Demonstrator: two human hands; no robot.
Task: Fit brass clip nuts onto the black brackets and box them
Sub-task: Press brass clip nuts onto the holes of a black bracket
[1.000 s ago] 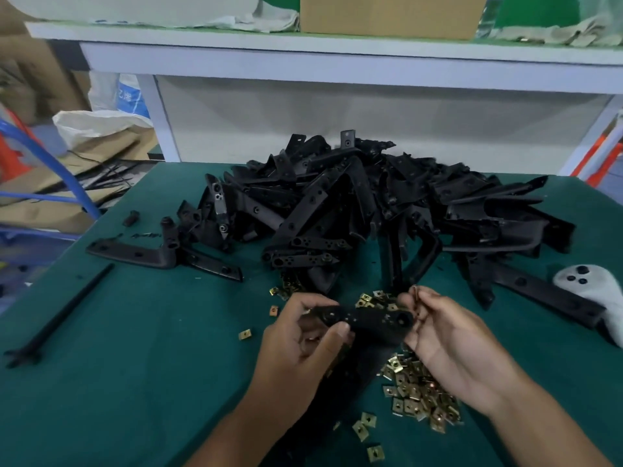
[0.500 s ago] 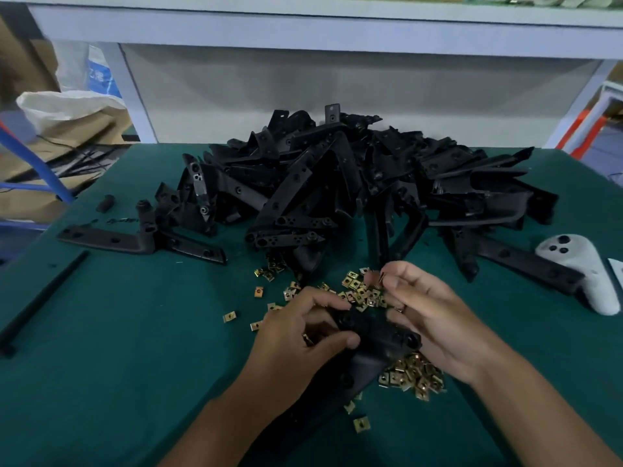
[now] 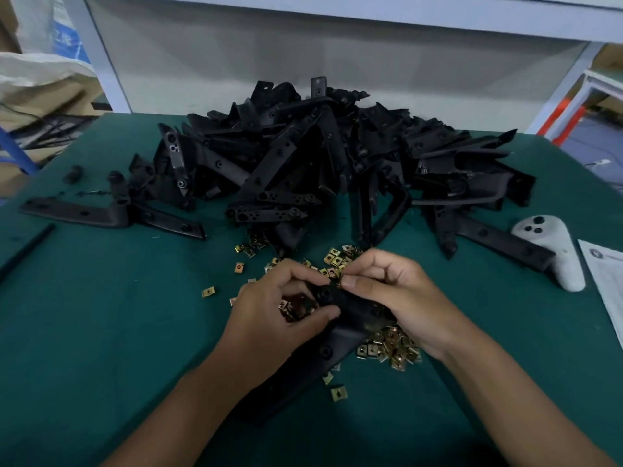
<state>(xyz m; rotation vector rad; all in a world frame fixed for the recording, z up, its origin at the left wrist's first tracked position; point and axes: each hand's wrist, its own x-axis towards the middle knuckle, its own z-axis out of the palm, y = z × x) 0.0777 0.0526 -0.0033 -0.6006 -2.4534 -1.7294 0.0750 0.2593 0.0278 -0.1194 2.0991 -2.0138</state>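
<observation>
Clamping both grips, left hand [image 3: 279, 318] and right hand [image 3: 397, 294] hold one bracket [image 3: 340, 318] (nuts [image 3: 391, 348] beneath).

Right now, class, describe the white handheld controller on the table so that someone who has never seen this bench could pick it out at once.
Start from the big heap of black brackets in the middle of the green table. Follow its right-hand edge to the long flat bracket lying nearest the table's right side. The white controller rests against that bracket's end: the only pale, rounded thing there, with dark buttons on top.

My left hand [image 3: 283, 311] is covering the middle of the bracket [image 3: 340, 335], and my right hand [image 3: 394, 294] is hiding whatever its fingertips are pinching
</observation>
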